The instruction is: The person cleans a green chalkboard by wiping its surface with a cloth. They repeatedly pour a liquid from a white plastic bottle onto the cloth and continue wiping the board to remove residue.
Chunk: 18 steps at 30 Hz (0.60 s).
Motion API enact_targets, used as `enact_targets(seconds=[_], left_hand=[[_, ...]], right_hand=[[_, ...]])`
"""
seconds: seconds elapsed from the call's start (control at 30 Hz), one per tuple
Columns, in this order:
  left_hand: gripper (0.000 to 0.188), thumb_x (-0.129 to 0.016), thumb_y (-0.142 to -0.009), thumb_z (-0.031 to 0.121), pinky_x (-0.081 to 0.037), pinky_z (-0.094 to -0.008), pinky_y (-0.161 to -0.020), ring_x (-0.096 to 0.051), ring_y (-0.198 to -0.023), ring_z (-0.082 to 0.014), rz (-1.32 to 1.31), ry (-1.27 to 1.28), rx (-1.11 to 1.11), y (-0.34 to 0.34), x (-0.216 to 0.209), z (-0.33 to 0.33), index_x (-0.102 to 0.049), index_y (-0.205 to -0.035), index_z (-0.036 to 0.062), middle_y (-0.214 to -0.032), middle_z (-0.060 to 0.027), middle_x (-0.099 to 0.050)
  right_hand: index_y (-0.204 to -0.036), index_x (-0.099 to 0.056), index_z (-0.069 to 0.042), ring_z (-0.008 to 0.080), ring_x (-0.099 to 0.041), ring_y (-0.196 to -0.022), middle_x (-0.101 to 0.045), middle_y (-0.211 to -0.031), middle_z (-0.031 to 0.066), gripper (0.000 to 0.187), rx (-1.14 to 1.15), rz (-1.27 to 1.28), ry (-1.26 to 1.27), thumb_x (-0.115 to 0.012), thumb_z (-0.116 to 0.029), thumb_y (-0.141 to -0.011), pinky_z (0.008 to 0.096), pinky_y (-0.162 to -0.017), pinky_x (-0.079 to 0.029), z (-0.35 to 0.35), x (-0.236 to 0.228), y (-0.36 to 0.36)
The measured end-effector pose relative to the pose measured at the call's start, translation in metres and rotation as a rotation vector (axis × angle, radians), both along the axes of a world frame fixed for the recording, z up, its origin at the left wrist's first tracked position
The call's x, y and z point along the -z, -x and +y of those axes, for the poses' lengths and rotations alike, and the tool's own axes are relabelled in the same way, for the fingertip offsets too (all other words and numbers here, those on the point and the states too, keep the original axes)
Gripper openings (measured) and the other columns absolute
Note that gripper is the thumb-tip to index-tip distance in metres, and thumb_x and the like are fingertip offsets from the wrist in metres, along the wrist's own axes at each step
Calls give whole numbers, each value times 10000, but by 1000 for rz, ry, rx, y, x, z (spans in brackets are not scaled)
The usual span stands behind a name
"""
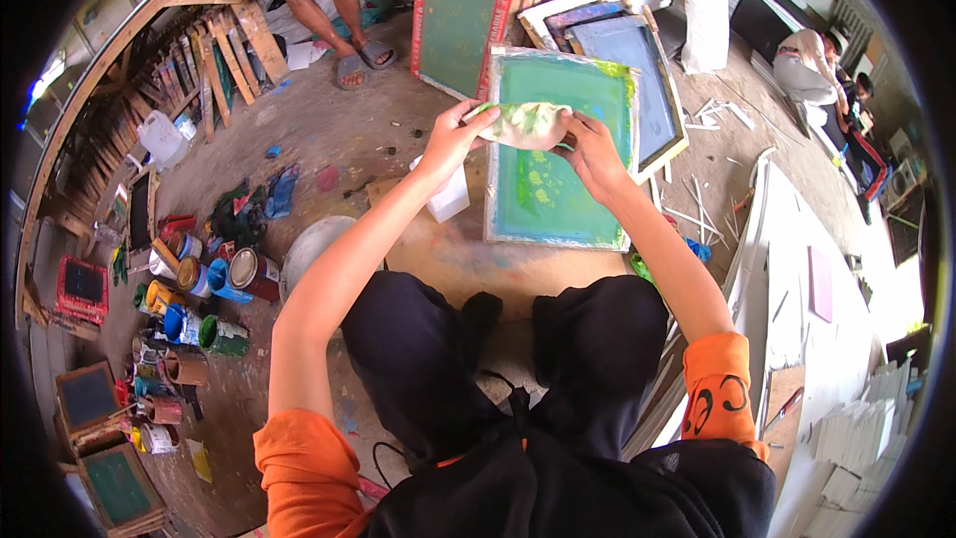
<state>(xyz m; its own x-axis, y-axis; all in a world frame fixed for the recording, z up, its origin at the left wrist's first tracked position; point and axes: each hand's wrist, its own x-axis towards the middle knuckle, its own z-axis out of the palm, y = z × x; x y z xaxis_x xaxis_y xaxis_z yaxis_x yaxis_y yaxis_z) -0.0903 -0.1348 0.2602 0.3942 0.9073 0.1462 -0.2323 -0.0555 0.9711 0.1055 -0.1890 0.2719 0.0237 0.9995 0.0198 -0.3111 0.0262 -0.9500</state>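
Observation:
Between my two hands a pale rag (528,126) with green stains is stretched out. My left hand (460,135) pinches its left end, and my right hand (592,147) grips its right end. Below the rag stands a screen-printing frame (560,201) with green mesh, a pale border and yellow-green smears, propped up in front of me. The rag hides part of its upper area. Beside the frame's left edge, under my left wrist, is a white plastic container (448,195).
Open paint cans (227,335) crowd the floor at left. Red-edged screens (454,28) and a blue-grey screen (627,75) lean beyond. White sheets (807,269) lie at right. A person in sandals (351,70) is at the far left; others sit at the far right (807,65).

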Motion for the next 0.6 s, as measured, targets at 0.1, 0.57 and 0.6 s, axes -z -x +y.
enact_targets(seconds=[0.1, 0.57, 0.6], left_hand=[[305, -612, -876, 272, -494, -233, -743, -586, -857, -84, 6, 45, -16, 16, 5, 10, -575, -1030, 12, -966, -37, -599], [813, -811, -647, 301, -314, -384, -1000, -423, -1151, -281, 591, -349, -561, 87, 241, 75, -356, -1239, -21, -1151, -154, -461], [794, -812, -649, 284, -333, -376, -987, -444, -1134, -274, 568, -321, -499, 86, 248, 81, -362, -1228, -20, -1146, -150, -473]], right_hand=[[-1149, -503, 52, 168, -531, -1007, -555, -1111, 95, 406, -125, 98, 90, -588, -248, -889, 354, -883, -432, 15, 5, 15], [-1129, -489, 34, 138, -543, -895, -570, -1042, 67, 439, 180, 14, 377, -681, -217, -824, 290, -761, -425, 133, 180, 82], [-1126, -490, 39, 143, -548, -892, -569, -1040, 70, 426, 189, 16, 388, -674, -204, -829, 293, -755, -435, 134, 187, 82]])
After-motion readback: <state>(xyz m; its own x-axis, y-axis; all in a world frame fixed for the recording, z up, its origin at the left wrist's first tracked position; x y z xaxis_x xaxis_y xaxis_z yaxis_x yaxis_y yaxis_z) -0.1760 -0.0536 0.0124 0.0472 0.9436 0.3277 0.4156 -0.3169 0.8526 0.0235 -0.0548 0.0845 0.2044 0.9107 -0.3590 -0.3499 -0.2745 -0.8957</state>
